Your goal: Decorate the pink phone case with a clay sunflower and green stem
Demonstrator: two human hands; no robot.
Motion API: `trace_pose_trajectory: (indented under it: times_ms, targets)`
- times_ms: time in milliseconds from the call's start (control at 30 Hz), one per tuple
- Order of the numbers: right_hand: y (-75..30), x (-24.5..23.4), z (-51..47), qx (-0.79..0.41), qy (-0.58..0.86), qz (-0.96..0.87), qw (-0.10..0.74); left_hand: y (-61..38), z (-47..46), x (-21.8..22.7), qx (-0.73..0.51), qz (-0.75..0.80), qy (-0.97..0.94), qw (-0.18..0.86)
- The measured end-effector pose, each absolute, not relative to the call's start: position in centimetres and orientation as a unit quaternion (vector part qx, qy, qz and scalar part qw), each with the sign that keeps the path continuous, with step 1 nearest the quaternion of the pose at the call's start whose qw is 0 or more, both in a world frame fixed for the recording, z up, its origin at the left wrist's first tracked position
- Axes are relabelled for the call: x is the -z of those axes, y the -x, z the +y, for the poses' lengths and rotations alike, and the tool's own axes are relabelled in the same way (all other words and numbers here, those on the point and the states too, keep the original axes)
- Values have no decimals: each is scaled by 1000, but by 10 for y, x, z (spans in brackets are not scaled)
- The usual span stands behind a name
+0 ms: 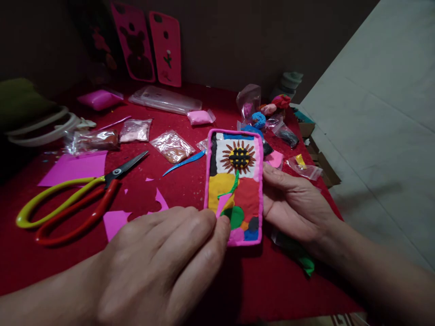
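Note:
My right hand (295, 203) grips the right side of a clay-covered phone case (249, 194) with a pink rim, tilted up towards me. A sunflower (239, 157) with brown petals and a black-latticed yellow centre is on its white patch, with a green stem below. Between thumb and fingers, my left hand (163, 258) pinches a small pink paper piece (223, 201) over the lower left of the case, by the stem. Whether the paper touches the clay I cannot tell. Scissors (102, 190) with yellow and red handles lie open at left. Pink paper scraps (115, 222) are near them.
A blue modelling tool (185, 163) lies behind the case. Several clay packets (173, 146) are scattered over the red cloth (190, 190). Two decorated pink phone cases (166, 47) lean on the back wall. Clear cases (166, 99) lie before them.

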State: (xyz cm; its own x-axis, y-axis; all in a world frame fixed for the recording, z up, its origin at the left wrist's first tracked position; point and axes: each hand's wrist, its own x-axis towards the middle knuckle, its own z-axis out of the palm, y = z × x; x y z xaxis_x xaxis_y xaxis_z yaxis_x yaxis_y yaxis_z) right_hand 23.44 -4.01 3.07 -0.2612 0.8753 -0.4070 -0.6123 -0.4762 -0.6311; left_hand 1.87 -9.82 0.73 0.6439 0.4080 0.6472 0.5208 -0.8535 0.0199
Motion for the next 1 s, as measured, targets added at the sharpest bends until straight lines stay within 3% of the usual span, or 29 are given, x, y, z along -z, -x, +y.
trace_pose_trajectory:
  times_ms: [600,1000]
  targets:
    - [-235,-30,-40,-774,368,-186,480,-22,-95,-18,312,-255,906,128]
    - [-237,-27,-39,-774,371,-194,475,-19,-91,-19,293,-244,920,90]
